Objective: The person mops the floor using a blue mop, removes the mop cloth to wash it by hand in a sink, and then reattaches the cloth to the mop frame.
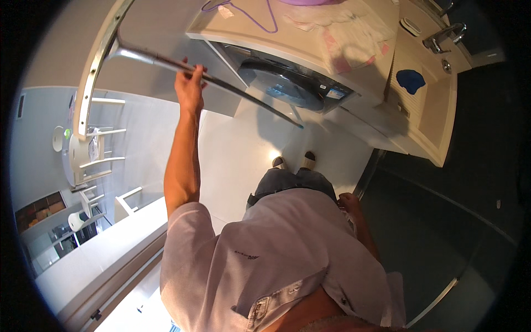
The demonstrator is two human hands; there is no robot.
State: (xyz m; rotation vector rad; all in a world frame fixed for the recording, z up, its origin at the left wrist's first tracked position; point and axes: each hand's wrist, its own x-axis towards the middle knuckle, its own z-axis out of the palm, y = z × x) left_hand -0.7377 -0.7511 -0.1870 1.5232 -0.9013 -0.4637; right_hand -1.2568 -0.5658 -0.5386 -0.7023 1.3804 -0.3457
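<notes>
My left hand point(191, 85) is raised out to the left, with its fingers closed around the metal handle point(244, 96) of what looks like a floor squeegee. The handle slants down from its wide, pale bar-shaped head point(88, 89) at the upper left to a teal tip above the tiled floor. Several dark screws or rivets dot the bar. Beside my right hip is my right hand point(350, 203), partly in shadow. Something pale and pinkish shows just below it, but whether the fingers hold it is unclear.
A front-loading washing machine point(290, 85) sits under a counter point(249, 31) bearing a purple hanger point(253, 18), a purple basin point(309, 1) and a pink-patched cloth point(352, 29). A dark blue cloth point(410, 81) lies in the washboard sink point(446, 137) below a faucet point(444, 38). White chairs point(79, 155) stand left.
</notes>
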